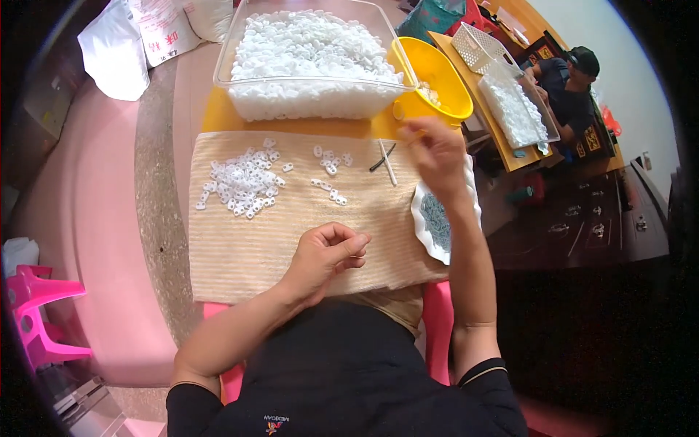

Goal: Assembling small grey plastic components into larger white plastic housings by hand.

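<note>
Over the near middle of a striped beige cloth (240, 269), my left hand (329, 255) is closed, thumb pressed to the fingers. Whatever it may hold is too small or hidden. My right hand (439, 160) is raised above the cloth's right side, near a yellow basin (455, 102), its fingers smeared by motion. Below the right wrist, partly covered by the forearm, lies a white wavy-rimmed dish (420, 226) of tiny grey-blue pieces (435, 222). Small white plastic pieces with dark holes form a heap (244, 182) on the left, with several more (331, 162) scattered mid-cloth. A white stick (388, 164) crosses a black one (378, 167).
Behind the cloth stands a large clear tub (313, 102) full of white pieces. Pale bits lie in the yellow basin. Sacks (164, 33) stand far left, a pink stool (44, 320) at left. Far right, another person (568, 95) sits by a tray of white pieces (513, 109).
</note>
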The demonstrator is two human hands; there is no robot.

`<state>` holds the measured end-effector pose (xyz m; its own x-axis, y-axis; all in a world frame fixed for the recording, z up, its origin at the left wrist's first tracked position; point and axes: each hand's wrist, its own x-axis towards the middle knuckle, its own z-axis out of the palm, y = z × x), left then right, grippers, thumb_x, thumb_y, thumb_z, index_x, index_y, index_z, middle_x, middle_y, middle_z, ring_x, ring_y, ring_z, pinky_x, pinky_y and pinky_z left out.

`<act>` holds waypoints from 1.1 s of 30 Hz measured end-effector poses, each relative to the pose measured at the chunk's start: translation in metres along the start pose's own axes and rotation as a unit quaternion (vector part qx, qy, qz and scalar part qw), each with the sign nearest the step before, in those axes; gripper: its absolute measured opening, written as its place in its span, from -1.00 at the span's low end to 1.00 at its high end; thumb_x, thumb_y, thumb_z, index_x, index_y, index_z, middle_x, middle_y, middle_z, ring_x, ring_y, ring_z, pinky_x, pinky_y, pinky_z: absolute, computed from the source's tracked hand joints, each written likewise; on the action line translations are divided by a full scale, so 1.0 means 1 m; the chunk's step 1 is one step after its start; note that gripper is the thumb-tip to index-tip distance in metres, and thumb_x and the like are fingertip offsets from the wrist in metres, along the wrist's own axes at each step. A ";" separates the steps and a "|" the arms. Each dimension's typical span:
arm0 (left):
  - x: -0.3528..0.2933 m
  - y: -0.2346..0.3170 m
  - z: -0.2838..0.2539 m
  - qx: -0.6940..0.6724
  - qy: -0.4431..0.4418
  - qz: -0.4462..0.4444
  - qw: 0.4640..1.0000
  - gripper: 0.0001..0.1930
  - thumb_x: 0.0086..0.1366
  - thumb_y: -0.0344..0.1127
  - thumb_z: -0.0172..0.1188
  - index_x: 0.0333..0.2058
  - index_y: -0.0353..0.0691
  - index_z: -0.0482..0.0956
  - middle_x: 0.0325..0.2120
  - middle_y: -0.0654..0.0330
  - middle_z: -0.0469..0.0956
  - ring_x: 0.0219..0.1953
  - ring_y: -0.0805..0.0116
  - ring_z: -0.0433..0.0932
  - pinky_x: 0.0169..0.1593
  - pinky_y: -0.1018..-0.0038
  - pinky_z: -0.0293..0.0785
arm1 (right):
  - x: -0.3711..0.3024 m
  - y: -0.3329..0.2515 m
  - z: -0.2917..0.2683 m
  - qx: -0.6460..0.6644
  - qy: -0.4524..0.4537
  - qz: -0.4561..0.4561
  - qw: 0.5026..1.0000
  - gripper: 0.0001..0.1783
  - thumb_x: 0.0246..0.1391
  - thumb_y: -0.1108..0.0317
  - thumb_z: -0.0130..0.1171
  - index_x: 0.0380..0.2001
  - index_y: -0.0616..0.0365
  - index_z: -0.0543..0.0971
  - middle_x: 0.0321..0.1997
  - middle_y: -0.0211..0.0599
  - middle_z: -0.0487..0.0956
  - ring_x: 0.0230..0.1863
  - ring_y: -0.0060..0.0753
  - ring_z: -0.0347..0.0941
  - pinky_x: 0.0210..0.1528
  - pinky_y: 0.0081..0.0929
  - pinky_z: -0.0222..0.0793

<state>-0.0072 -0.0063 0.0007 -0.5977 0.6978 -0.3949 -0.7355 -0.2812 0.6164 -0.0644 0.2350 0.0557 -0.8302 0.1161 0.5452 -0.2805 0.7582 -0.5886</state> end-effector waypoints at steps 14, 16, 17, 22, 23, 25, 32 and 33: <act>-0.001 0.000 -0.001 -0.008 -0.002 0.024 1.000 -0.89 0.23 -0.35 0.26 -0.37 -0.22 0.53 -0.47 0.31 0.53 -0.43 0.57 0.51 -0.29 0.59 0.55 | -0.033 -0.025 0.087 -0.183 -0.242 0.018 0.953 -0.77 0.01 0.24 0.19 -0.33 0.15 0.63 -0.36 -0.09 0.57 -0.24 0.00 0.51 -0.17 -0.17 0.40; -0.001 -0.001 -0.002 -0.012 0.000 0.027 1.000 -0.89 0.23 -0.36 0.26 -0.37 -0.22 0.52 -0.48 0.31 0.53 -0.43 0.58 0.50 -0.29 0.59 0.55 | -0.036 -0.026 0.085 -0.183 -0.230 0.003 0.956 -0.78 0.01 0.24 0.18 -0.35 0.14 0.63 -0.36 -0.10 0.57 -0.25 0.00 0.51 -0.19 -0.17 0.40; -0.001 -0.002 -0.003 -0.014 0.002 0.030 0.999 -0.89 0.22 -0.36 0.27 -0.37 -0.22 0.52 -0.48 0.31 0.53 -0.44 0.58 0.50 -0.30 0.59 0.55 | -0.037 -0.029 0.082 -0.177 -0.220 0.012 0.959 -0.79 0.01 0.24 0.18 -0.36 0.13 0.63 -0.37 -0.13 0.56 -0.26 -0.01 0.51 -0.22 -0.18 0.41; -0.001 -0.002 -0.002 -0.013 0.009 0.039 0.999 -0.88 0.22 -0.36 0.27 -0.38 -0.22 0.51 -0.49 0.30 0.52 -0.45 0.57 0.50 -0.31 0.59 0.54 | -0.047 -0.031 0.071 -0.173 -0.218 0.034 0.960 -0.83 0.01 0.26 0.18 -0.39 0.09 0.63 -0.38 -0.18 0.56 -0.30 -0.04 0.52 -0.28 -0.19 0.41; -0.001 -0.002 -0.002 -0.009 0.011 0.039 0.999 -0.88 0.22 -0.36 0.28 -0.39 -0.22 0.51 -0.50 0.30 0.52 -0.45 0.57 0.50 -0.31 0.59 0.54 | -0.048 -0.031 0.070 -0.164 -0.212 0.031 0.963 -0.84 0.00 0.26 0.19 -0.40 0.08 0.63 -0.39 -0.18 0.56 -0.32 -0.04 0.52 -0.28 -0.19 0.41; 0.000 -0.003 -0.001 -0.007 0.015 0.044 0.999 -0.88 0.22 -0.36 0.28 -0.38 -0.22 0.51 -0.49 0.30 0.53 -0.45 0.56 0.51 -0.31 0.59 0.54 | -0.050 -0.031 0.068 -0.155 -0.203 0.029 0.966 -0.84 -0.01 0.26 0.19 -0.41 0.08 0.63 -0.40 -0.18 0.55 -0.33 -0.03 0.52 -0.28 -0.19 0.41; 0.001 -0.007 -0.004 0.000 0.025 0.059 0.998 -0.89 0.22 -0.36 0.27 -0.37 -0.23 0.52 -0.48 0.29 0.54 -0.44 0.56 0.52 -0.31 0.60 0.53 | -0.047 -0.043 0.080 -0.149 -0.251 0.013 0.956 -0.84 -0.02 0.26 0.19 -0.45 0.09 0.63 -0.41 -0.16 0.54 -0.34 -0.01 0.51 -0.28 -0.16 0.42; 0.001 -0.008 -0.005 0.000 0.024 0.060 0.998 -0.89 0.22 -0.36 0.27 -0.37 -0.23 0.52 -0.48 0.29 0.54 -0.44 0.56 0.52 -0.31 0.60 0.53 | -0.048 -0.042 0.082 -0.154 -0.262 0.019 0.953 -0.84 -0.02 0.26 0.18 -0.46 0.10 0.63 -0.41 -0.16 0.54 -0.34 -0.01 0.51 -0.28 -0.16 0.42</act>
<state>-0.0036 -0.0062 -0.0078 -0.6958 0.6272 -0.3501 -0.6578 -0.3605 0.6613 -0.0525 0.1452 0.0057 -0.9860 -0.1275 0.1074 -0.1578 0.9213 -0.3553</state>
